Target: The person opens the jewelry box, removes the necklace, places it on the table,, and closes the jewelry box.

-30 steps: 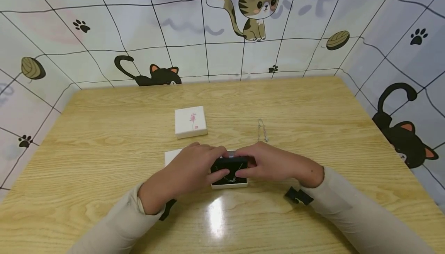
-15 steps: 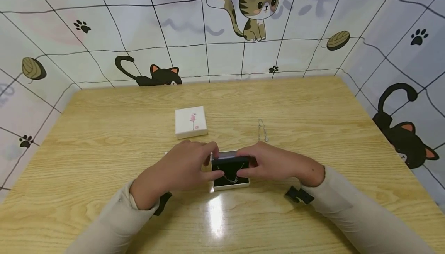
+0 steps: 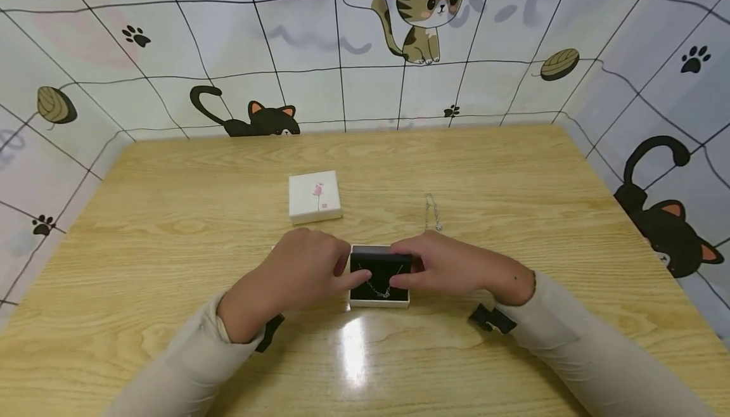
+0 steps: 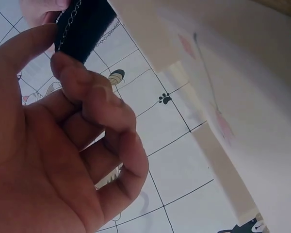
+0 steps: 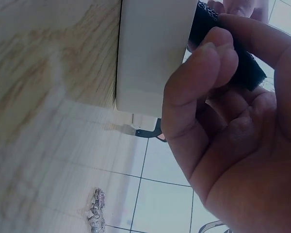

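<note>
The black insert [image 3: 382, 270] lies directly between the two hands, seated in or just above a white box [image 3: 379, 304] standing on the wooden bench [image 3: 171, 227]. The left hand [image 3: 299, 271] is to its left, thumb reaching over the front face; the gap between thumb and index finger is narrow, and the insert's edge is pinched there. The right hand [image 3: 450, 268] holds the opposite edge in the same way, thumb in front, remaining fingers curled. A silver chain [image 3: 381, 293] hangs in a curve across the insert's face, between the two thumb tips. How deep the insert sits in the box cannot be determined.

A white lid [image 4: 252, 92] with a pink flower shows close beside the left hand in the left wrist view. A flower-printed box [image 3: 315, 196] lies beyond the left hand, well apart from it; a loose chain [image 3: 433, 211] rests just beyond the right hand
</note>
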Action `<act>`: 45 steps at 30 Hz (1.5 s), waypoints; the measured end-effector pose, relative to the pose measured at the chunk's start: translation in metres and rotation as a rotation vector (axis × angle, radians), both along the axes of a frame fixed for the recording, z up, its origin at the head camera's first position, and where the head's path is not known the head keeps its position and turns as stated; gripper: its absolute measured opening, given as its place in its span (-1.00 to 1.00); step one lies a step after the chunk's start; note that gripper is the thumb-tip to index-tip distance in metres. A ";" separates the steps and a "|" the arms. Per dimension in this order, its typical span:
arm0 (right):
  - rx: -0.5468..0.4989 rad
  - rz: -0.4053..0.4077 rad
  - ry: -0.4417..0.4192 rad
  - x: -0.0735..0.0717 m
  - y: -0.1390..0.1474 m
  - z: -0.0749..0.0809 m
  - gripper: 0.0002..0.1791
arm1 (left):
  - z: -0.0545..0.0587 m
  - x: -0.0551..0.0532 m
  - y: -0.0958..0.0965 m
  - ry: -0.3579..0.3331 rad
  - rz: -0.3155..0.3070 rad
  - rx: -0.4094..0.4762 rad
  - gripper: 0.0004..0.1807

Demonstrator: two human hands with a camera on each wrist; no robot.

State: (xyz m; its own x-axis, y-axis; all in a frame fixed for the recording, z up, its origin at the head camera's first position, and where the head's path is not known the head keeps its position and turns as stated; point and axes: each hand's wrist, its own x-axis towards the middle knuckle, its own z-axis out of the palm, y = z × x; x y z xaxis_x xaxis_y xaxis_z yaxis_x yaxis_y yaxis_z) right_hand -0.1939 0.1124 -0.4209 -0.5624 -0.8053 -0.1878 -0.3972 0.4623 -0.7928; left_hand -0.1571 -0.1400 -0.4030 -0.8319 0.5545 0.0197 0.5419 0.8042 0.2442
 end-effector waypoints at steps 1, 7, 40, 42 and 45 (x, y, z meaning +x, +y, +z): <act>-0.002 0.001 0.001 0.000 0.000 0.000 -0.84 | 0.000 0.000 0.000 0.008 -0.005 0.000 -0.44; -0.029 0.023 -0.013 0.002 -0.001 -0.003 -0.85 | 0.000 0.002 0.001 -0.001 -0.027 -0.001 -0.37; -0.016 0.023 0.017 0.003 -0.003 -0.003 -0.91 | 0.003 0.010 0.006 0.174 -0.055 -0.041 -0.43; -0.017 0.022 0.018 0.003 -0.003 -0.003 -0.91 | 0.004 0.011 0.007 0.195 -0.049 -0.052 -0.43; -0.020 0.022 0.021 0.003 -0.002 -0.004 -0.90 | 0.004 0.011 0.008 0.213 -0.032 -0.065 -0.44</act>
State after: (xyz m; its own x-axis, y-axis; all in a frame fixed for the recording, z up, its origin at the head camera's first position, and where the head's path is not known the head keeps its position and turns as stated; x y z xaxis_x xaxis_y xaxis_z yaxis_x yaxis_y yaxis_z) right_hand -0.1909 0.1102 -0.4244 -0.5486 -0.8208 -0.1594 -0.4239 0.4374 -0.7931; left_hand -0.1457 -0.1321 -0.3987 -0.7949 0.5862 0.1565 0.6010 0.7962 0.0700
